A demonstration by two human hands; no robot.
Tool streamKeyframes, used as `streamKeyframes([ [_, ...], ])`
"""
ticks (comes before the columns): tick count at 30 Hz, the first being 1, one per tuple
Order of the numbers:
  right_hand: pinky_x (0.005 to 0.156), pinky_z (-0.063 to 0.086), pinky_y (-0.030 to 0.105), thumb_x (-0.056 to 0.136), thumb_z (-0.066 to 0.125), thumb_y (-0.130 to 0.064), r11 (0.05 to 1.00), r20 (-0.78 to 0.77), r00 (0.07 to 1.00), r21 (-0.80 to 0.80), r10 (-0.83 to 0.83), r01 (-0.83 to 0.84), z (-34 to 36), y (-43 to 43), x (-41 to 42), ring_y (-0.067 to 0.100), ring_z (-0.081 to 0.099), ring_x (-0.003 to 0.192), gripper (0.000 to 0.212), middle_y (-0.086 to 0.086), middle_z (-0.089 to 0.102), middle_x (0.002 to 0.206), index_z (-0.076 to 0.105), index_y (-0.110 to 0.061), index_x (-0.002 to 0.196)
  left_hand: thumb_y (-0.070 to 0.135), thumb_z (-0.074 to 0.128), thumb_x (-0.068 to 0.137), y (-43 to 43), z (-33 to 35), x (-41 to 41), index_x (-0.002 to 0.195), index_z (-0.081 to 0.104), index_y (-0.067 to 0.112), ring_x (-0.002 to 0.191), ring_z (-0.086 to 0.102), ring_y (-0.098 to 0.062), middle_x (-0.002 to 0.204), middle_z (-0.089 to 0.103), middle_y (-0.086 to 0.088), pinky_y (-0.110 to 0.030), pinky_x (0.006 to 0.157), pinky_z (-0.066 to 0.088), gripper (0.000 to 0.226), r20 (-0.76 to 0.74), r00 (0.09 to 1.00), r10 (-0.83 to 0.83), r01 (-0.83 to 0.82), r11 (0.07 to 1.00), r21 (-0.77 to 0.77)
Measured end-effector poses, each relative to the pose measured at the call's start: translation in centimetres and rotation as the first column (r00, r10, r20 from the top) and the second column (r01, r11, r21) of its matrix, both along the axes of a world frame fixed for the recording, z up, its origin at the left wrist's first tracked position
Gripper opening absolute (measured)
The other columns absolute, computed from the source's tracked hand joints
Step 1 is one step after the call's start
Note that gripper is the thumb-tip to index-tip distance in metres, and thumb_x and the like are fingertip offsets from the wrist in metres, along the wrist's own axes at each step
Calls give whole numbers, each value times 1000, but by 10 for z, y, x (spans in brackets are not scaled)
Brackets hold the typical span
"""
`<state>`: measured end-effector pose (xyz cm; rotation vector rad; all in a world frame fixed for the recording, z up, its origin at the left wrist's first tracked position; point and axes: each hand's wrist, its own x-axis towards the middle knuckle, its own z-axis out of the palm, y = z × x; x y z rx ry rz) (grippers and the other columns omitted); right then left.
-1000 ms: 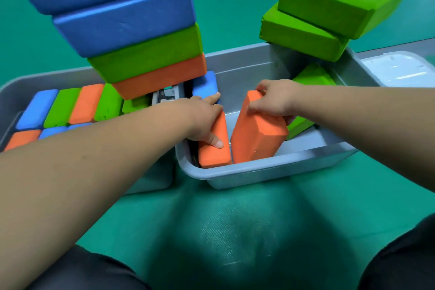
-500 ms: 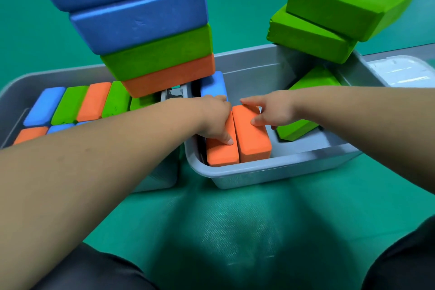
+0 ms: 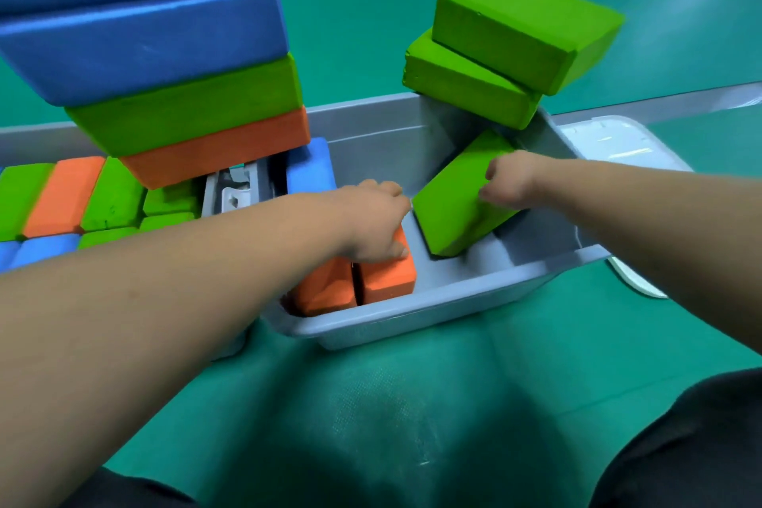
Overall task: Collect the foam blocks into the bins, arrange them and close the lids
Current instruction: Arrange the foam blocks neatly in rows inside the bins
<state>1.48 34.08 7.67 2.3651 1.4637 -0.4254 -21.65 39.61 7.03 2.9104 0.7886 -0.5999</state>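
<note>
The right hand has left the 2 orange blocks, now settled side by side in the grey bin, and its grip curls round the tilted green block beside them, likely next to lay down. The left hand stays on the orange pair; its fingers are hidden, so I cannot tell its grip.

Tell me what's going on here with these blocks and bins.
A person is packing foam blocks away. Their left hand rests on two orange blocks in the right bin, while the right hand grips a tilted green block inside it. The left bin holds rows of blocks, with a stack over its right end.
</note>
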Motion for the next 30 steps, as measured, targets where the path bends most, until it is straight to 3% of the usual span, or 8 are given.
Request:
streamKeyframes([
  [2,82,40,30,102,48,-34,998,18,999,46,-39,38,-3,-1,4,39,58,123,44,26,59,133,60,-2,129,65,63,91,-4,-2,8,150,43,15,141,40,-39,158,36,-12,-52,111,43,80,-31,999,-9,9,1000,-5],
  [5,100,43,40,97,56,-36,982,18,990,132,-139,135,-8,-1,6,44,49,130,55,24,45,142,46,-5,141,77,66,81,-9,-3,17,153,40,15,144,36,-39,162,31,-11,-56,111,43,98,-99,995,11,-12,1000,-5],
  [9,83,46,35,98,51,-29,985,-24,991,107,-131,133,-9,2,7,36,56,101,36,12,56,93,65,-3,119,88,71,63,-13,-2,22,159,28,15,153,19,-47,171,8,-17,-58,120,31,128,-204,964,172,-176,984,-2],
  [14,94,46,42,90,62,-27,955,-47,982,232,-181,186,-17,4,-1,41,50,120,42,16,38,134,55,-8,126,94,69,54,-12,0,23,154,24,4,135,45,-41,151,39,-22,-50,112,43,143,-277,912,304,-307,951,31],
  [17,99,49,46,82,70,-25,930,-186,970,302,-158,209,-23,6,-14,44,53,115,53,13,33,132,46,-25,129,93,72,51,-7,0,16,163,-3,6,145,36,-41,162,25,-19,-50,117,36,161,-332,902,276,-286,958,21],
  [19,86,54,41,80,74,-25,949,-304,945,246,-118,198,-26,6,-20,39,61,97,55,14,37,126,42,-29,125,91,75,49,-6,0,10,161,-21,8,149,30,-41,168,14,-16,-52,120,32,169,-361,894,265,-277,961,21],
  [23,65,47,35,82,76,-30,967,-316,949,237,-16,95,-34,9,-33,29,61,76,53,15,47,115,38,-25,119,83,82,52,-9,-2,1,160,-24,7,148,29,-41,166,15,-16,-51,118,35,169,-335,915,225,-231,973,22],
  [30,83,49,36,76,70,-50,883,-223,969,470,103,15,-2,28,-61,34,61,102,65,13,51,111,56,-21,133,81,77,55,-11,-4,-15,164,-10,5,139,38,-39,154,33,-18,-47,113,40,158,-189,973,128,-120,991,53],
])
